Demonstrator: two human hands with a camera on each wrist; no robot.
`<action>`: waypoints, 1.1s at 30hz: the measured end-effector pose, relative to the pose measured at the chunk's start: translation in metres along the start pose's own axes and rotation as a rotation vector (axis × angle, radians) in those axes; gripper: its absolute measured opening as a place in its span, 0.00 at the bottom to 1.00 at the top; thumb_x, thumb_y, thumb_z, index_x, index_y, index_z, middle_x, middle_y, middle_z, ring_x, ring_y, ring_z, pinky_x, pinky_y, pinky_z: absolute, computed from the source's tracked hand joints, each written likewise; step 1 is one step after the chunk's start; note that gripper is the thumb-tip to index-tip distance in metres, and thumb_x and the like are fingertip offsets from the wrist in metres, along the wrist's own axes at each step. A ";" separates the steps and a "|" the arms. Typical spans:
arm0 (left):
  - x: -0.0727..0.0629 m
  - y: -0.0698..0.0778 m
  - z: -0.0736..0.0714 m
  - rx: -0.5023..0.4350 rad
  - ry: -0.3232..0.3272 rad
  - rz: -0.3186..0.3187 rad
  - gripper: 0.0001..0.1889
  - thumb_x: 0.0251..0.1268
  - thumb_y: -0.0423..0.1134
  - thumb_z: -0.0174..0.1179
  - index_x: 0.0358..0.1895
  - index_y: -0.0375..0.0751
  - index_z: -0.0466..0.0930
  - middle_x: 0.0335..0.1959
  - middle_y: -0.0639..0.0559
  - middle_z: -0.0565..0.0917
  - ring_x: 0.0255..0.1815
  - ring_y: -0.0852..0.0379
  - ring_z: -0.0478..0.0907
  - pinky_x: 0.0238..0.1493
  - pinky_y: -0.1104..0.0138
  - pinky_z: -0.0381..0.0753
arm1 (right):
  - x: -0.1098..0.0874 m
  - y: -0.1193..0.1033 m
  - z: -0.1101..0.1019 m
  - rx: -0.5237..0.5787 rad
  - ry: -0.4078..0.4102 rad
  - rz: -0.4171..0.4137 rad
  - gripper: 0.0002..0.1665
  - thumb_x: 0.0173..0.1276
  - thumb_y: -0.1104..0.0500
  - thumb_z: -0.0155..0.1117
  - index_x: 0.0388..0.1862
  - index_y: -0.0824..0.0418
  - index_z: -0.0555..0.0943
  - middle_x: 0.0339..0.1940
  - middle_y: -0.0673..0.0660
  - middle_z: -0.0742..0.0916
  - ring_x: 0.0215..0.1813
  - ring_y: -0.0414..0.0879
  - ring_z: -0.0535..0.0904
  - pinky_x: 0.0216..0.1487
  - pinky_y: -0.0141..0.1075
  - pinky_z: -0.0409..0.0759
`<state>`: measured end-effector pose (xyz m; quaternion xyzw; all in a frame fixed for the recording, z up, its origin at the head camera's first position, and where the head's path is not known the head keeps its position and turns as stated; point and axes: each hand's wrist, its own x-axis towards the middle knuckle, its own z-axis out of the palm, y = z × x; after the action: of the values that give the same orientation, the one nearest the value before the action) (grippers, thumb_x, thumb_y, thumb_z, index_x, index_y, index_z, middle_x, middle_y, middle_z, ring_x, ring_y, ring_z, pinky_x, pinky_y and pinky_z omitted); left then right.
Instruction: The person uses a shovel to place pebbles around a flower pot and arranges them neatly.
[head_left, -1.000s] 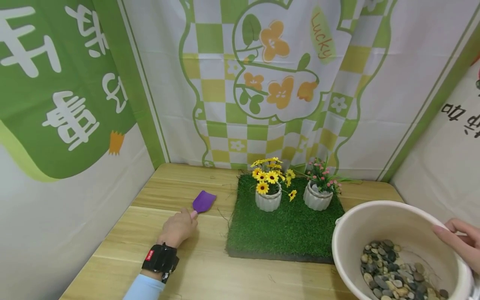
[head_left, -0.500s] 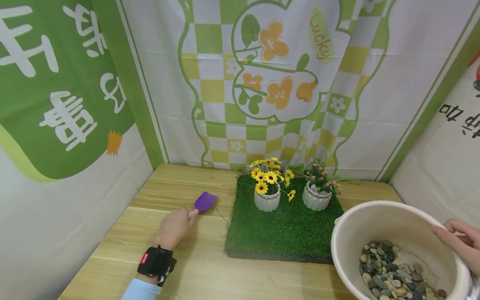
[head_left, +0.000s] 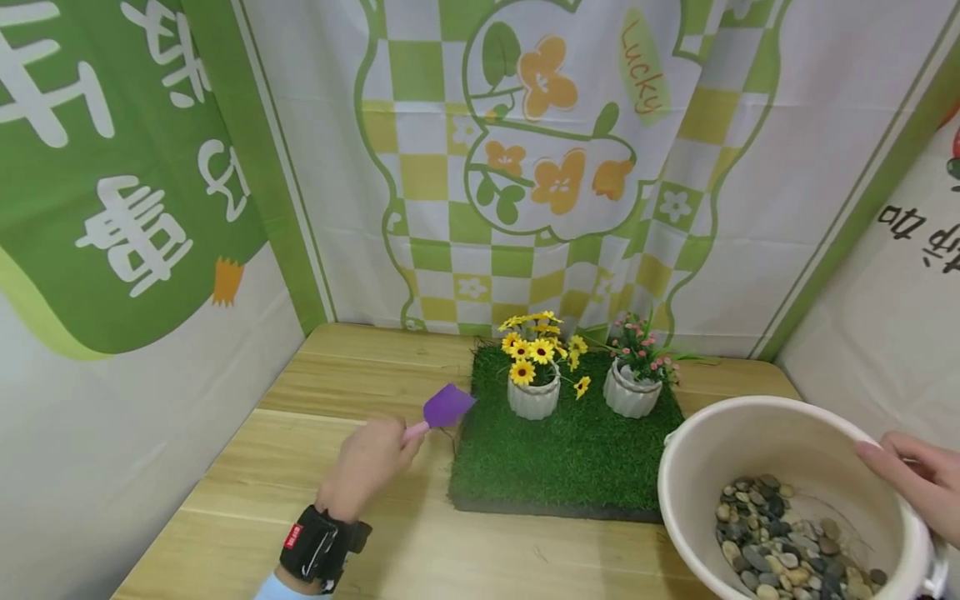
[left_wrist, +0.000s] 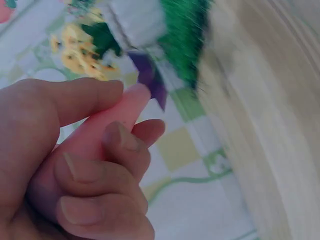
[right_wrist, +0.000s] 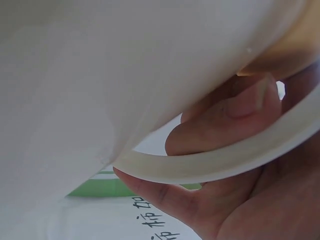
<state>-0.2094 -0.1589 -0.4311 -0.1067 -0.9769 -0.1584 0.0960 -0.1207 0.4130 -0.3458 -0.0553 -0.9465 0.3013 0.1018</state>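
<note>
My left hand (head_left: pixel 369 467) grips the pink handle (left_wrist: pixel 120 112) of a small shovel, fingers curled round it. The shovel's purple blade (head_left: pixel 447 406) is held up just at the left edge of a square of artificial turf (head_left: pixel 555 475). At the right, a cream bucket (head_left: pixel 686 483) leans with its mouth facing me. Pebbles (head_left: pixel 787 550) lie in its bottom. My right hand (head_left: pixel 918 483) holds the bucket at its right rim. In the right wrist view, fingers curl around a curved white band (right_wrist: pixel 200 167) beside the bucket's wall.
On the turf stand two white pots: one with yellow flowers (head_left: pixel 534 400), one with pink flowers (head_left: pixel 632 393). All of this is on a wooden table (head_left: pixel 300 417). Printed cloth walls (head_left: pixel 330 167) close in the back and both sides.
My left hand has lifted the shovel and moved it right, bringing the blade to the turf's left edge. The right hand and bucket have hardly moved.
</note>
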 end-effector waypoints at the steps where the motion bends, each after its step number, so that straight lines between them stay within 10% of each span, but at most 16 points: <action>1: -0.002 0.004 -0.001 0.004 0.008 0.023 0.20 0.68 0.48 0.61 0.20 0.43 0.69 0.13 0.54 0.66 0.12 0.59 0.64 0.13 0.68 0.63 | 0.000 -0.001 0.000 -0.014 -0.001 0.004 0.27 0.81 0.50 0.44 0.22 0.63 0.59 0.13 0.58 0.81 0.09 0.46 0.77 0.07 0.38 0.72; 18: -0.012 0.063 -0.023 0.084 0.034 0.214 0.23 0.70 0.55 0.57 0.18 0.50 0.65 0.12 0.60 0.59 0.11 0.63 0.59 0.11 0.71 0.59 | -0.001 -0.008 -0.007 -0.096 -0.076 0.013 0.26 0.80 0.47 0.45 0.23 0.61 0.62 0.12 0.56 0.81 0.08 0.43 0.75 0.08 0.36 0.72; 33: 0.004 0.125 -0.047 0.097 0.049 0.429 0.18 0.67 0.55 0.59 0.23 0.51 0.73 0.14 0.62 0.64 0.13 0.65 0.61 0.12 0.72 0.59 | 0.002 -0.009 -0.008 -0.169 -0.109 -0.007 0.26 0.80 0.45 0.43 0.25 0.61 0.65 0.13 0.56 0.77 0.10 0.44 0.74 0.10 0.36 0.72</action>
<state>-0.1759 -0.0581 -0.3502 -0.3033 -0.9357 -0.0899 0.1563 -0.1214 0.4106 -0.3333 -0.0440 -0.9728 0.2227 0.0460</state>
